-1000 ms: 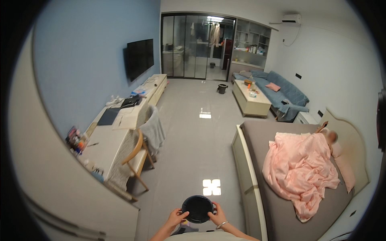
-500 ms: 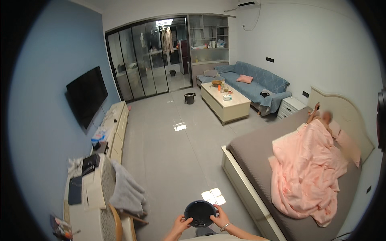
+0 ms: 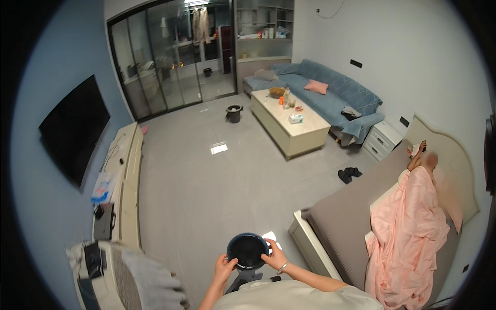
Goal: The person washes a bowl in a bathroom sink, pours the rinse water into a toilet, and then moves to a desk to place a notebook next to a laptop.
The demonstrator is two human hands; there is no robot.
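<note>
1. While both hands meet low in the head view, they hold a dark round bowl (image 3: 248, 250) between them, close in front of the person's chest and above the grey tiled floor (image 3: 206, 181)
2. The left hand (image 3: 225, 268) is closed on the bowl's lower left rim, fingers curled against its wall
3. The right hand (image 3: 274, 256) is closed on the right rim, thumb on the edge; a thin bracelet (image 3: 282, 268) sits at that wrist
4. The bowl is held roughly level with its open mouth turned up toward the camera, so the dark inside shows. Being round, it has no clear long axis; the 2 hands sit at opposite sides of it, left and right
5. What the bowl contains cannot be made out; its inside reads only as dark
6. Just beyond the bowl, a bright patch of light (image 3: 272, 238) reflects off the tiles
7. To the right stands a bed (image 3: 346, 217) with a grey sheet, and a pink blanket (image 3: 411, 227) covers another person lying on it, near the headboard (image 3: 454, 170)
8. A pair of dark slippers (image 3: 350, 174) lies on the floor beside the bed, near a white nightstand (image 3: 381, 140)
9. Farther off, a cream coffee table (image 3: 289, 121) stands in front of a blue sofa (image 3: 330, 95); a small dark bucket (image 3: 234, 113) sits on the floor left of the table
10. On the left wall hangs a black television (image 3: 72, 129) above a long low cabinet (image 3: 124, 181); grey cloth (image 3: 142, 274) is draped over furniture at the lower left
</note>
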